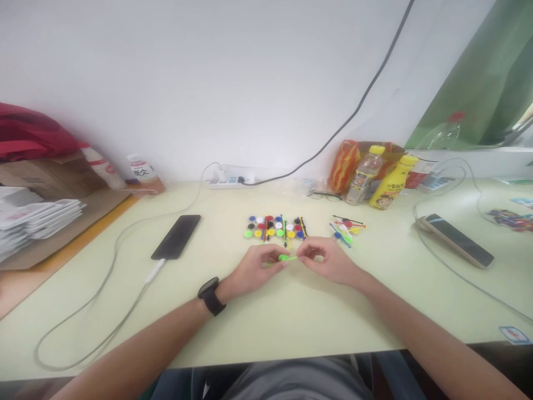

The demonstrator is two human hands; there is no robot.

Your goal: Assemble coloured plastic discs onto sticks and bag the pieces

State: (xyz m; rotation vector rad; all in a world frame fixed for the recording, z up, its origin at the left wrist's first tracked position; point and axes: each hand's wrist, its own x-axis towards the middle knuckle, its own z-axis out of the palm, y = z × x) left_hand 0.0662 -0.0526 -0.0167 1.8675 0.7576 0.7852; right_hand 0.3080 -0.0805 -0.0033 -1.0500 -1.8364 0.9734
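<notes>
My left hand [252, 271], with a dark watch [212, 295] on its wrist, pinches a small bright green disc [283, 258] above the table. From the disc a thin green arrow-like stick [293, 258] reaches to the fingertips of my right hand [333, 264], which close on its end. Whether stick and disc are joined is too small to tell. Just beyond my hands lie rows of small coloured discs [270, 225], with several coloured arrow sticks [285, 230] over and between them. A looser group of discs and arrows [346, 228] lies behind my right hand.
A black phone [177, 237] on a cable lies left; another phone-like device [460, 241] lies right. Bottles [366, 175], a red-yellow bag [343, 166], glasses [325, 195] and a power strip [233, 178] stand or lie near the wall. Stacked white packs [45, 216] sit far left.
</notes>
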